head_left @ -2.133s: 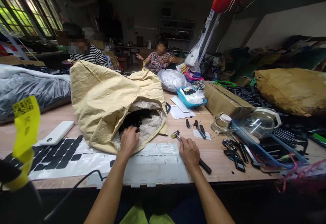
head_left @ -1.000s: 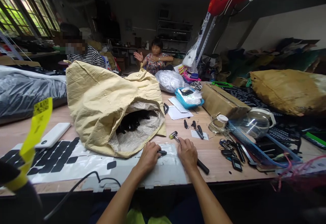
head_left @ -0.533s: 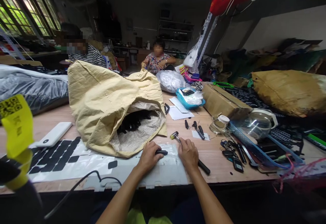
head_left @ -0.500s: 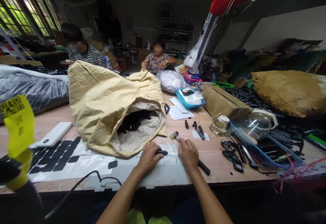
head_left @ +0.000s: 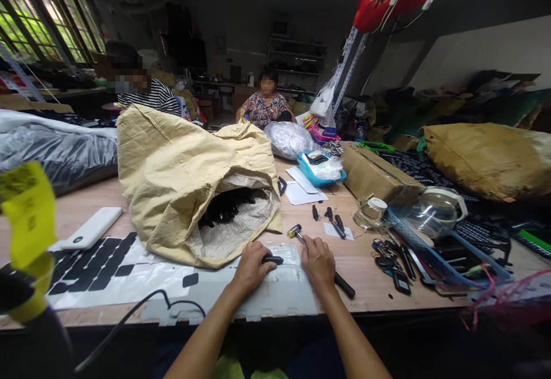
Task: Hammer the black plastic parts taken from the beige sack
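Note:
On the translucent mat [head_left: 288, 298] at the table's front, my left hand [head_left: 252, 267] is closed on a small black piece [head_left: 272, 259], whose end sticks out to the right past the fingers. My right hand [head_left: 318, 261] wraps over the middle of a small hammer [head_left: 345, 285] lying low over the table. Its yellowish head points up and left, and the black grip comes out below the wrist. Beyond my hands lies a large beige sack [head_left: 172, 166], its mouth turned toward me with black pieces [head_left: 224, 207] inside.
Black pieces [head_left: 338, 227] lie on paper to the right. Beyond them are keys [head_left: 387, 255], a glass jar [head_left: 370, 212], a blue tray [head_left: 408, 235] and a cardboard box [head_left: 379, 175]. Left are a white power bank [head_left: 94, 227] and black stickers [head_left: 99, 258]. Two people sit across the table.
Both my hands keep their places on the black piece and the hammer. Across the table, the person in the patterned shirt has lowered an arm.

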`<state>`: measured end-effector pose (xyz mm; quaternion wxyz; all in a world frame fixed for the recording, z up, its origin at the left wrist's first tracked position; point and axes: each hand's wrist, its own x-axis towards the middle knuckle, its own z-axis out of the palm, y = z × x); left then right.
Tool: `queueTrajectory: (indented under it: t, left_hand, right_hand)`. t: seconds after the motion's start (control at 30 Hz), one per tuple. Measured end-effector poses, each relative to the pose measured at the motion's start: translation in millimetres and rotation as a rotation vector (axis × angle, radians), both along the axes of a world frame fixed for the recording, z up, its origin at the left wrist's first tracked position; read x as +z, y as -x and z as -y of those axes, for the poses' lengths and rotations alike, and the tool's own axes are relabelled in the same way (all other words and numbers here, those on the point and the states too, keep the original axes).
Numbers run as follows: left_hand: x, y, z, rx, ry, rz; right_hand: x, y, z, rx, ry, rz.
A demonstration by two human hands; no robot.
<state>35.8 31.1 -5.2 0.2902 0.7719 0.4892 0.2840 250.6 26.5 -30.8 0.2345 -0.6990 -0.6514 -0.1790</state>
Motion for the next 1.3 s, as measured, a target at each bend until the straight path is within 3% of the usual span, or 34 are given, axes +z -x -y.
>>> queueTrajectory:
  t: [0.3, 0.5, 0.7, 0.83, 1.3]
  left_hand:
    - [1.5, 0.1, -1.9, 0.007, 0.003, -0.013]
    - [4.5, 2.2, -5.9, 0.016, 0.027, -0.007]
    - [6.9, 1.7, -6.3, 0.017, 0.050, -0.019]
    - [6.8, 1.2, -4.7, 0.019, 0.034, -0.018]
    - [7.9, 1.1, -1.6, 0.079, 0.021, 0.036]
  right_hand:
    - [2.6, 0.9, -0.7, -0.003, 0.017, -0.019]
    - [17.9, -0.4, 6.4, 0.034, 0.108, -0.217]
    - [34.6, 24.3, 44.6, 0.285, 0.016, -0.491]
    - [41.4, 39.5, 66.8, 0.425, 0.065, -0.576]
    - [38.6, 50.8, 73.1, 0.412, 0.101, -0.487]
